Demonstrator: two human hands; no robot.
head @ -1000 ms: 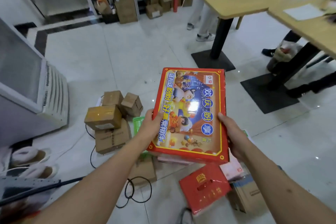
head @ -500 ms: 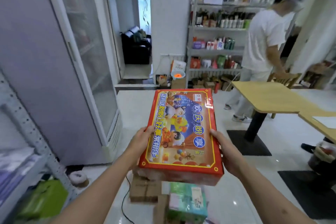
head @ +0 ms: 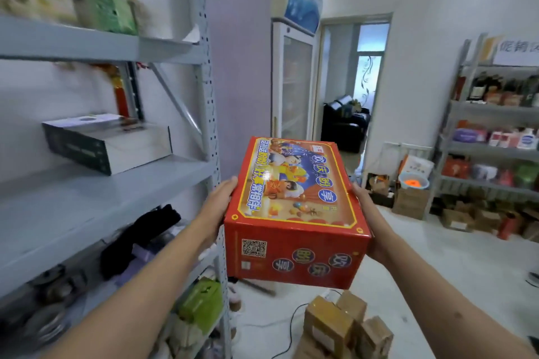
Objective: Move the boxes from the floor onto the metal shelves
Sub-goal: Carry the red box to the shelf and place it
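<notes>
The red box [head: 294, 207] with a cartoon print on its lid is held in the air between both hands, level with the grey metal shelf [head: 87, 201] just left of them. The left hand [head: 217, 207] presses its left side, fingers curled onto it; the right hand [head: 369, 221] cups the right side. Brown cartons [head: 344, 326] sit on the floor below the hands.

The fingers of the left hand [head: 217, 207] and right hand [head: 369, 221] are hidden behind the red box [head: 294, 213], so their hold cannot be seen. The metal shelves [head: 96, 198] are cut off at the left edge. Goods on the top shelf are blurred. The brown boxes [head: 344, 329] are cropped by the bottom edge.
</notes>
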